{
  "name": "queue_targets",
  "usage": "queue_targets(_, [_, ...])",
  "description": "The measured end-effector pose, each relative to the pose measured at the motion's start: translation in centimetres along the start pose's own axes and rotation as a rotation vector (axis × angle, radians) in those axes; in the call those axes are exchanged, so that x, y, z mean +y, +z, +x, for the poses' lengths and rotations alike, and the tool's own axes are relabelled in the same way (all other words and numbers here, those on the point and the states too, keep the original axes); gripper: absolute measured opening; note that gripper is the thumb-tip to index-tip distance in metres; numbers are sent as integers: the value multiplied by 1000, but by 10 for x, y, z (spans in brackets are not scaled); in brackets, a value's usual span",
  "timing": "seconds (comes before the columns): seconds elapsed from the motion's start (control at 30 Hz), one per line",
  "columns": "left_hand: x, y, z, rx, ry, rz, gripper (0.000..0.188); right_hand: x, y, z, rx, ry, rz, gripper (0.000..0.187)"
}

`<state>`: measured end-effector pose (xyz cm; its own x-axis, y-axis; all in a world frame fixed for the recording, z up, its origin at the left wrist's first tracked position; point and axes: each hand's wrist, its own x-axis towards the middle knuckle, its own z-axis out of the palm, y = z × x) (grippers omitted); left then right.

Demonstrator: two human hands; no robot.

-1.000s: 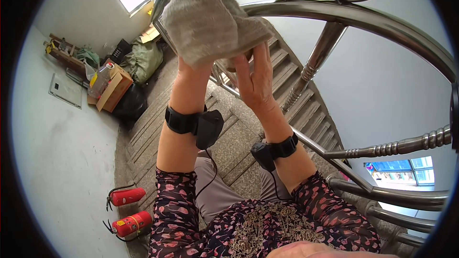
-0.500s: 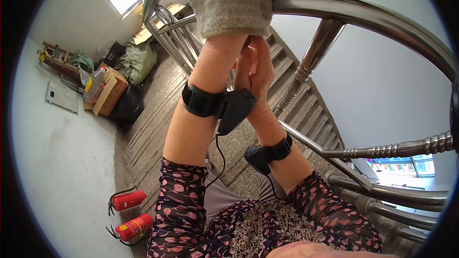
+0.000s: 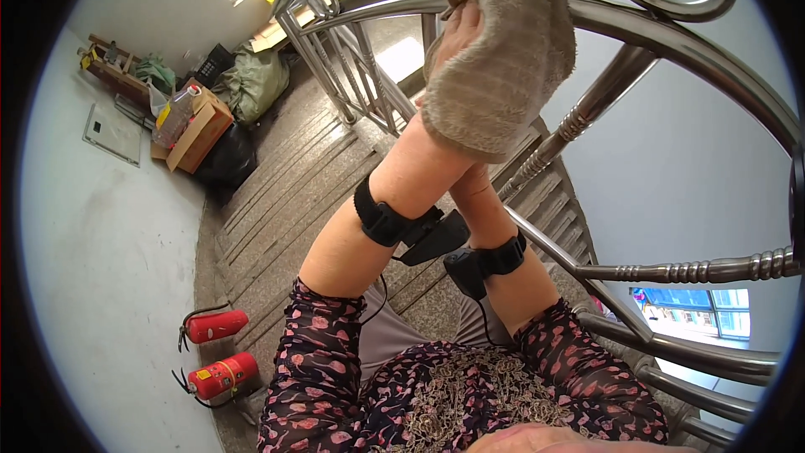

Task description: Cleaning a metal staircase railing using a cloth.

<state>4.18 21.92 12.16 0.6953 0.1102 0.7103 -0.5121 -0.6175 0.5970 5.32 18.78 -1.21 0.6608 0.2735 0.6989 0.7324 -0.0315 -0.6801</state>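
Note:
A beige-grey towel is draped over my left hand at a curved metal handrail. The back of that hand shows past the cloth's left edge, while its fingertips are mostly covered. The cloth hangs down over my left wrist, with the hand against the rail. My right hand is raised below and behind the left wrist. Only its wrist end shows; the fingers are hidden by the towel and my left arm. Both forearms wear black straps with small black devices.
Stone stairs run down beside metal balusters. Two red fire extinguishers stand by the left wall. Farther off are a cardboard box, a black bag, a green sack and a grey wall panel.
My left hand and the towel have moved right along the rail, and the cloth has turned so part of the hand shows. My right hand's fingers, visible before, are now hidden.

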Motion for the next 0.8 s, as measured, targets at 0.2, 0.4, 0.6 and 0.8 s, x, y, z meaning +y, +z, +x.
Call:
queue_targets(0.2, [-67, -7, -5, 71, 269, 733, 48, -44, -11, 26, 140, 126, 246, 49])
queue_targets(0.4, [-122, -31, 22, 8, 142, 798, 41, -74, -23, 47, -15, 594, 456, 21])
queue_targets(0.6, [-115, -42, 41, -24, 155, 533, 37, -62, -16, 44, 218, 259, 124, 19])
queue_targets(0.8, [-76, -39, 30, -94, -162, 549, 32, -65, -29, 50, 362, -111, -62, 21])
